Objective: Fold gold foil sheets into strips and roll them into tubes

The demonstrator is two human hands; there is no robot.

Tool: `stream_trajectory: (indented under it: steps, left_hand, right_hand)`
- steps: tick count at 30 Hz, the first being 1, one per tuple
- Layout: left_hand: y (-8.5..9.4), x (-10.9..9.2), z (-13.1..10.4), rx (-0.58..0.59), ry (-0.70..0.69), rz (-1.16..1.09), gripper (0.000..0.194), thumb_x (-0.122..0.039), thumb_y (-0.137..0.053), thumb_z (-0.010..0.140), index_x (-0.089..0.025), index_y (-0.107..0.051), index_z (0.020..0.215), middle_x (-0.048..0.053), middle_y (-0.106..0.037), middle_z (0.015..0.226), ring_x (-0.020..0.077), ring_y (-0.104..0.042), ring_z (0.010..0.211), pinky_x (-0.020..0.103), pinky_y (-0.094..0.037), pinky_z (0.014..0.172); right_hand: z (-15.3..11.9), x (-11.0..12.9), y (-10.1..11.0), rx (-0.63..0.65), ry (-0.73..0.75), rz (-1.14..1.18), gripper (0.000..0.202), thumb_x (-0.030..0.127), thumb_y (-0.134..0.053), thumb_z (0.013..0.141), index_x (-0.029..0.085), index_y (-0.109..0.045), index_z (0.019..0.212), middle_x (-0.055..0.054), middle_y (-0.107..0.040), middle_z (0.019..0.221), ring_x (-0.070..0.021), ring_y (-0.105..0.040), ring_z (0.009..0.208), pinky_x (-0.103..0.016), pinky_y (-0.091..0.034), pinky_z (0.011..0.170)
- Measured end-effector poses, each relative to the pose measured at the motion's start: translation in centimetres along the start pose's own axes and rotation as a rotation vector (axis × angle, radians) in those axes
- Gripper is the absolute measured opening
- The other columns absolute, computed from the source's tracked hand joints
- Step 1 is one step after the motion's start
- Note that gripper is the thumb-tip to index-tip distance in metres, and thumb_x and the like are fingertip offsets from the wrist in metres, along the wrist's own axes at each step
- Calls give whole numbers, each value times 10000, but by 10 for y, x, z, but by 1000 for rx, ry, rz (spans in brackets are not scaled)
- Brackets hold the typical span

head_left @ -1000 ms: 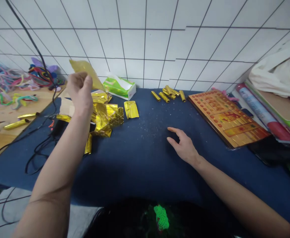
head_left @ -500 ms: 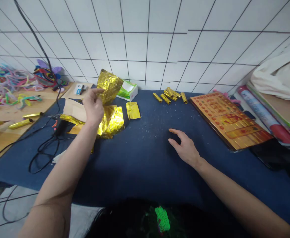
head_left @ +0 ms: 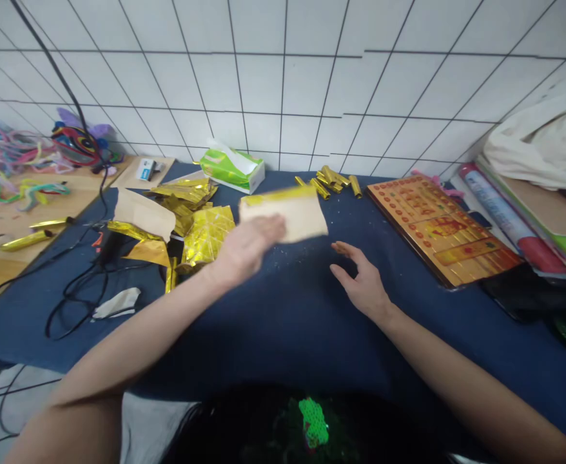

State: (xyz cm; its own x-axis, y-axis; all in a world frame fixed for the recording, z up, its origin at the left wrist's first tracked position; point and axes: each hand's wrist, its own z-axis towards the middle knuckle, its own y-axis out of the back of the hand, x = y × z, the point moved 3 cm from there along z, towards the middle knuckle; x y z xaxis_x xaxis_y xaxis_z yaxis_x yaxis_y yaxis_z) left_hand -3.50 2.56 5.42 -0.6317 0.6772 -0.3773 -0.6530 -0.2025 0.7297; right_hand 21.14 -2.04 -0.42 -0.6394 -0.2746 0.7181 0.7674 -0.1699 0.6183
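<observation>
My left hand [head_left: 249,248] is closed on a paper sheet [head_left: 300,219] over the middle of the blue cloth. The sheet shows a pale face with a gold strip along its top edge, and hand and sheet are slightly blurred. To the right of the sheet, my right hand [head_left: 358,277] hovers or rests with thumb and fingers apart, holding nothing. Crumpled gold foil sheets [head_left: 208,235] lie in a pile left of my left hand. Several rolled gold tubes [head_left: 329,180] lie behind the sheet, near the wall.
A green tissue box [head_left: 232,169] stands by the tiled wall. An orange-gold printed box [head_left: 442,229] lies at right, beside stacked books and a white cloth bag [head_left: 544,145]. Black cables [head_left: 77,290] coil at left, near colourful pipe cleaners [head_left: 17,161].
My left hand has moved right from the foil pile, carrying the sheet, whose pale side now shows. The right hand stays almost in place. The view has shifted slightly.
</observation>
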Motion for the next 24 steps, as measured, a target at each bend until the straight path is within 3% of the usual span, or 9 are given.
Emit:
stream_trajectory:
  steps: [2,5,8,10,12,17,21,24]
  left_hand:
    - [-29,-21,-19,176,-371,-6,281,-143,-357,877,-176,-568,1060,50,-624,1157,157,-534,1137,359,-441,982]
    - [-54,-31,-39,322,-501,65,299,-83,-339,869,-143,-572,1048,75,-633,1131,153,-568,1085,320,-460,954]
    - [-57,-30,-45,377,-427,113,249,-93,-397,852,-131,-588,1007,107,-624,1098,182,-589,1017,318,-499,873]
    - [-53,-27,-45,391,-350,116,210,-112,-432,844,-142,-601,964,102,-627,1010,189,-596,949,320,-514,809]
    - [-50,-26,-44,407,-283,85,196,-128,-438,849,-156,-606,947,86,-625,955,179,-590,914,322,-510,799]
    - [-47,-25,-42,427,-217,22,181,-168,-433,867,-153,-592,954,111,-586,1160,201,-535,1087,374,-458,908]
    - [-45,-23,-40,462,-183,17,159,-175,-441,865,-146,-592,904,106,-600,1143,199,-527,1109,371,-434,935]
    - [-41,-20,-39,523,-135,47,195,-283,-487,859,-142,-598,934,106,-588,1180,210,-518,1124,358,-417,948]
  right_hand:
    - [-3,5,3,-13,94,-52,495,306,-546,799,209,-427,1269,-106,-547,1226,-235,-514,1129,-454,-408,964]
    - [-8,14,3,66,290,-193,377,278,-545,801,222,-531,1174,-106,-519,1256,-256,-471,1165,-472,-395,963]
    - [-11,20,0,154,431,-320,162,242,-521,817,231,-667,886,-94,-587,1119,-250,-520,1056,-463,-427,898]
    - [-12,21,-2,197,466,-366,176,229,-509,827,241,-682,796,-78,-623,983,-228,-550,946,-445,-446,853]
    - [-12,22,-3,236,473,-376,193,220,-498,835,253,-683,790,-62,-639,926,-213,-562,901,-436,-451,842]
    - [-12,22,-4,304,450,-315,211,213,-465,859,244,-672,828,-46,-640,1114,-206,-566,1053,-454,-404,945]
    - [-12,21,-4,306,436,-294,210,226,-463,864,242,-670,835,-34,-648,1116,-196,-567,1075,-444,-406,957]
    - [-11,21,-4,306,433,-274,211,220,-469,859,235,-675,820,-37,-656,1101,-197,-571,1072,-437,-411,956]
